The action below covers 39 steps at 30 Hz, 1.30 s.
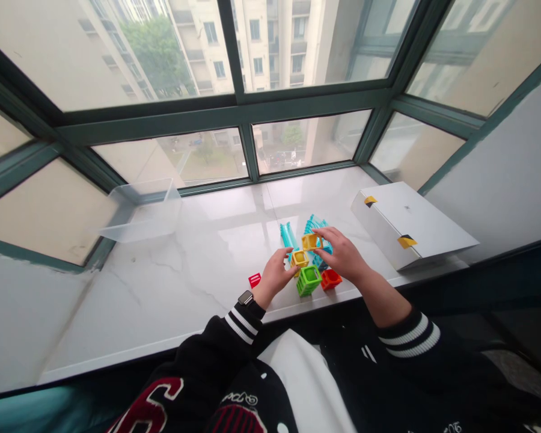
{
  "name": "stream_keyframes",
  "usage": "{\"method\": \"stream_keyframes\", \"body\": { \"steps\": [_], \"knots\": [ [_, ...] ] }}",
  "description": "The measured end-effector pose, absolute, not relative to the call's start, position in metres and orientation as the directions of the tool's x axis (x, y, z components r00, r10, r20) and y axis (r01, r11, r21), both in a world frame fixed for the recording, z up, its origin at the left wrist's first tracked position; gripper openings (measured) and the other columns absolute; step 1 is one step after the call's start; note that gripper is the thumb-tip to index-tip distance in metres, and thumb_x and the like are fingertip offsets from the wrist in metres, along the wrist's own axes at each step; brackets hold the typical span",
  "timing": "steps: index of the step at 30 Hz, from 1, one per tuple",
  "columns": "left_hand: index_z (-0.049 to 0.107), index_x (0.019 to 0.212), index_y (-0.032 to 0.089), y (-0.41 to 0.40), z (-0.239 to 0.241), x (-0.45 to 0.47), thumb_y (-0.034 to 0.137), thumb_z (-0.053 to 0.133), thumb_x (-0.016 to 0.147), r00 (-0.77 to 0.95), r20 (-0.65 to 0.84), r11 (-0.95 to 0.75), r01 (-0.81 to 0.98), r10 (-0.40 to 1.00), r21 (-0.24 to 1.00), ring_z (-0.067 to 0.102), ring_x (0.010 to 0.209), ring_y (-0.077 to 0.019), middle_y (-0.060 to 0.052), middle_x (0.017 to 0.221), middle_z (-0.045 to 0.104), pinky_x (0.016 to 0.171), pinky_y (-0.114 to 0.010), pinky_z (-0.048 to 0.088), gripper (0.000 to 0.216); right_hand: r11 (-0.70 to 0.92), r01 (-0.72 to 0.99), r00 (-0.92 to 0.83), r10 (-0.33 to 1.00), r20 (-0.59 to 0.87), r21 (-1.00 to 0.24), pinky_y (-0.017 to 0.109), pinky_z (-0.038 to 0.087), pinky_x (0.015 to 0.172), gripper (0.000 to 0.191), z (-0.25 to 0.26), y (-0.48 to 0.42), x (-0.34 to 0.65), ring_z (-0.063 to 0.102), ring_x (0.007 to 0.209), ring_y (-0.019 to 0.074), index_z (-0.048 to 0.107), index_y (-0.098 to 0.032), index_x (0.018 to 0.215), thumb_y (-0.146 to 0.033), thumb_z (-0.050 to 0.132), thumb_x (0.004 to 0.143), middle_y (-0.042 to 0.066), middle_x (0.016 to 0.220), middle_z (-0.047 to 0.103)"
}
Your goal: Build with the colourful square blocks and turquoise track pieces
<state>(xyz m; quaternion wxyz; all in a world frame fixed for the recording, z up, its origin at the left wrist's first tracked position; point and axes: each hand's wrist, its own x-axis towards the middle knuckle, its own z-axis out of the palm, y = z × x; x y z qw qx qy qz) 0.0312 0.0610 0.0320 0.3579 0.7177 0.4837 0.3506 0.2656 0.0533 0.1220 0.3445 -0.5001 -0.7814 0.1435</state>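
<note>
My left hand (277, 273) is closed round a yellow hollow cube block (299, 259), thumb on its near side and fingers at its far side. My right hand (341, 252) pinches a second yellow hollow cube block (312, 242) a little higher and to the right. Just in front of the hands stands a green hollow block stack (309, 280). A red hollow cube block (330, 279) sits to its right, below my right wrist. Beyond the hands lie a clear blue track piece (287, 235) and more clear blue ribbed pieces (316, 225), partly hidden by my right hand.
A flat red piece (255, 280) lies beside my left hand. At the left by the window is a clear plastic bin (146, 225). A white box (412, 219) with yellow-and-black tabs stands at the right. The marble sill (184, 270) ends in a near edge by my body.
</note>
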Motion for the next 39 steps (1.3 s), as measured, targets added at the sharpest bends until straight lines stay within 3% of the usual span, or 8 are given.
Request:
{"method": "stream_keyframes", "body": {
  "steps": [14,23,29,39],
  "knots": [
    [0.068,0.127,0.023,0.06,0.034,0.033,0.019,0.079,0.087,0.289,0.161,-0.263,0.358,0.944,0.896,0.074,0.105,-0.023,-0.009,0.124,0.076,0.098,-0.046,0.062,0.041,0.494,0.669,-0.413,0.868,0.276,-0.555,0.05,0.059,0.104,0.044,0.11,0.068,0.259,0.07,0.118,0.0291,0.07,-0.03,0.133,-0.02,0.07,0.091,0.009,0.13,0.069],
    [0.068,0.125,0.024,0.061,0.032,0.033,0.022,0.078,0.088,0.301,0.177,-0.279,0.34,0.937,0.898,0.074,0.107,-0.0229,-0.007,0.123,0.076,0.101,-0.045,0.061,0.038,0.515,0.663,-0.439,0.855,0.275,-0.543,0.048,0.061,0.1,0.045,0.106,0.077,0.256,0.072,0.113,0.0282,0.073,-0.029,0.131,-0.019,0.074,0.088,0.008,0.126,0.072],
    [0.06,0.133,0.024,0.06,0.03,0.032,0.023,0.08,0.088,0.274,0.17,-0.259,0.332,0.947,0.907,0.074,0.109,-0.0237,-0.009,0.12,0.075,0.099,-0.045,0.062,0.049,0.519,0.66,-0.463,0.85,0.25,-0.544,0.047,0.061,0.1,0.046,0.1,0.078,0.255,0.072,0.113,0.0278,0.072,-0.028,0.131,-0.017,0.074,0.087,0.009,0.127,0.071],
    [0.065,0.13,0.026,0.059,0.033,0.032,0.02,0.077,0.089,0.315,0.19,-0.294,0.326,0.93,0.899,0.073,0.111,-0.0232,-0.007,0.122,0.075,0.1,-0.044,0.061,0.043,0.509,0.65,-0.469,0.853,0.229,-0.564,0.046,0.06,0.101,0.045,0.102,0.078,0.257,0.073,0.114,0.029,0.075,-0.028,0.129,-0.019,0.078,0.085,0.008,0.127,0.073]
  ]
}}
